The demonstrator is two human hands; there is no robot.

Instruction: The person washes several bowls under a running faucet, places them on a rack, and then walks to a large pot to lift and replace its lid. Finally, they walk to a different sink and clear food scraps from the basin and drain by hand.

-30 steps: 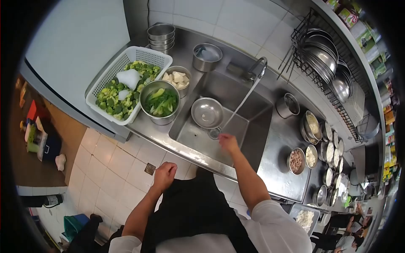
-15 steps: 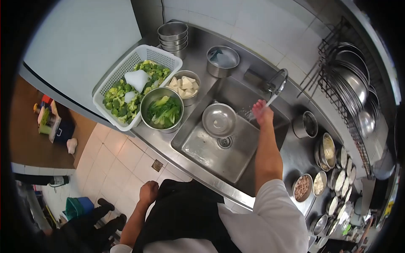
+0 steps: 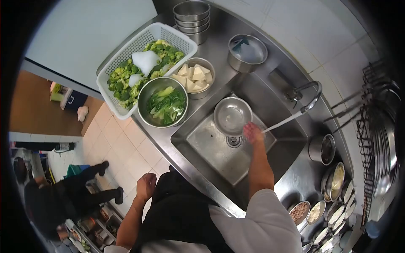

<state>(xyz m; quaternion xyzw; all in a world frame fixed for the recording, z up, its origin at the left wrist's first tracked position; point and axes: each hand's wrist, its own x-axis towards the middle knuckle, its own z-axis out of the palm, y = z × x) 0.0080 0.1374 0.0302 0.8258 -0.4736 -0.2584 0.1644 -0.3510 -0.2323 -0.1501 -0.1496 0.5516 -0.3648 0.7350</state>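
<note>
My right hand [image 3: 253, 133] reaches down into the steel sink [image 3: 209, 162], its fingers extended right at the rim of a shallow metal bowl [image 3: 232, 114]. The bowl stands beside the drain [image 3: 234, 141]. Water runs from the curved tap [image 3: 310, 101] in a slanting stream [image 3: 283, 122] that meets the hand near the wrist. Away from the sink, my left hand [image 3: 146, 185] hangs by the black apron [image 3: 177, 211], its fingers loosely curled with nothing showing in them.
Left of the sink stand a white basket [image 3: 120, 110] of broccoli, a bowl of leafy greens [image 3: 163, 103] and one of white chunks [image 3: 196, 76]. Stacked pots [image 3: 192, 19] are behind. Filled bowls [image 3: 300, 211] line the right counter. A person [image 3: 63, 198] is at far left.
My right hand has moved from under the tap down to the bowl's rim. The view has shifted, and the person at left shows more fully. My left hand still hangs by the apron.
</note>
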